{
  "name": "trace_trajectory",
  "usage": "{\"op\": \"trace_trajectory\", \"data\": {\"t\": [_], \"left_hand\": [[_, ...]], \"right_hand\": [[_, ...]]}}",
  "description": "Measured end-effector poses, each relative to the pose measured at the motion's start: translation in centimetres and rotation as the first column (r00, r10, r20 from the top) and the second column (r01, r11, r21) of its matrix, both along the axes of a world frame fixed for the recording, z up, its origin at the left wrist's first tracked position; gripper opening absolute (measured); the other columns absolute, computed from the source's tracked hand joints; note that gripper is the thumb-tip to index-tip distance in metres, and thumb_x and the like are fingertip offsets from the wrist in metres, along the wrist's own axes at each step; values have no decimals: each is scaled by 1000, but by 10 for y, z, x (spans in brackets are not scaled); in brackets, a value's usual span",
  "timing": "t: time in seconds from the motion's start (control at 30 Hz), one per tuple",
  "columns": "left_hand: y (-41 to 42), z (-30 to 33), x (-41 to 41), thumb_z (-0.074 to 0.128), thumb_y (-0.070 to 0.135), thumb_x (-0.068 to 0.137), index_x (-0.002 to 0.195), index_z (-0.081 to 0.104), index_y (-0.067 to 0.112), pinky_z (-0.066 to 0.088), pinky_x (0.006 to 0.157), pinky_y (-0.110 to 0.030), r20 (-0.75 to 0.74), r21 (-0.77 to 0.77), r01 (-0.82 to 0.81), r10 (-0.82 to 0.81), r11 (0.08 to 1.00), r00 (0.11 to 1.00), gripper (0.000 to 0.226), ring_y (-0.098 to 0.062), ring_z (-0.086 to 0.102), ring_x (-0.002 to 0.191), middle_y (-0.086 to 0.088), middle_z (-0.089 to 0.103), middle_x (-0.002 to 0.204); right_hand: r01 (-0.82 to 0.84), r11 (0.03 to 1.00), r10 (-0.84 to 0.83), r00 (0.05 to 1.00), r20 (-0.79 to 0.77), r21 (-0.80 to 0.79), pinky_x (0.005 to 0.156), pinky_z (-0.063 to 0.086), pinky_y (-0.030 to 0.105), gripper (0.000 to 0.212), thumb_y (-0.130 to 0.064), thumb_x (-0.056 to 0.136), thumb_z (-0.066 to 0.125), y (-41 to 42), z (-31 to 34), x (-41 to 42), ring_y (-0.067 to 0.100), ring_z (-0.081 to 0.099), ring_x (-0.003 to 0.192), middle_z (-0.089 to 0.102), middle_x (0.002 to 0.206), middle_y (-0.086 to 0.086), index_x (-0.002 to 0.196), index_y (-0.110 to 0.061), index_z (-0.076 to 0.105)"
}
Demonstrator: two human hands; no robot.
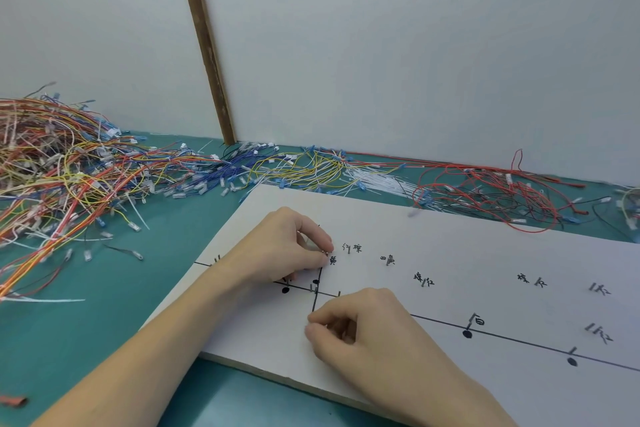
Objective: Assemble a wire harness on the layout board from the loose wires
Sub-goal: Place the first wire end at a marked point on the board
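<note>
The white layout board (450, 253) lies on the teal table, marked with black lines, dots, small nails and handwritten labels. My left hand (287, 250) rests on the board's left part. Its thumb and fingers curl and pinch a small pale wire end (312, 246) beside a nail. My right hand (367, 329) sits below it near the board's front edge, at the foot of a short vertical black line (314, 303). Its thumb and forefinger are pressed together, and I can make out nothing between them. Loose wires (69, 177) lie heaped at the left.
More loose wires run along the wall behind the board: blue and yellow ones (277, 166), white ones (377, 184) and red ones (485, 194). A wooden strip (204, 42) leans up the wall. A small red scrap (14, 401) lies at the table's front left.
</note>
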State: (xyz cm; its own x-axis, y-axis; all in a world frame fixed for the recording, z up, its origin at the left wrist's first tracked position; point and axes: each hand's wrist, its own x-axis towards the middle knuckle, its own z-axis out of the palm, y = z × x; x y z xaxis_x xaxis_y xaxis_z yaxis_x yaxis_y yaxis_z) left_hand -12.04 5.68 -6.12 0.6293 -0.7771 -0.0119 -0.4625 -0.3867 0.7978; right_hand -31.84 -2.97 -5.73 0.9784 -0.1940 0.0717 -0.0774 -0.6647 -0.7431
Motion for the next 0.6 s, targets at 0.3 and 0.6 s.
{"op": "trace_trajectory", "data": {"t": [0.3, 0.6], "left_hand": [[0, -1, 0, 86, 32, 70, 84, 82, 32, 54, 53, -34, -31, -20, 9, -9, 1000, 999, 15, -23, 63, 57, -8, 79, 97], [1, -4, 3, 86, 23, 75, 86, 82, 29, 51, 53, -30, -28, -28, 6, -7, 1000, 1000, 13, -18, 60, 49, -7, 79, 84]], "right_hand": [[108, 994, -107, 993, 52, -14, 71, 55, 32, 39, -66, 80, 54, 3, -4, 1, 7, 60, 74, 69, 81, -13, 89, -34, 73], [134, 989, -130, 989, 70, -65, 76, 51, 23, 13, -38, 90, 65, -2, -10, 6, -1, 59, 75, 69, 86, -19, 97, -34, 76]]}}
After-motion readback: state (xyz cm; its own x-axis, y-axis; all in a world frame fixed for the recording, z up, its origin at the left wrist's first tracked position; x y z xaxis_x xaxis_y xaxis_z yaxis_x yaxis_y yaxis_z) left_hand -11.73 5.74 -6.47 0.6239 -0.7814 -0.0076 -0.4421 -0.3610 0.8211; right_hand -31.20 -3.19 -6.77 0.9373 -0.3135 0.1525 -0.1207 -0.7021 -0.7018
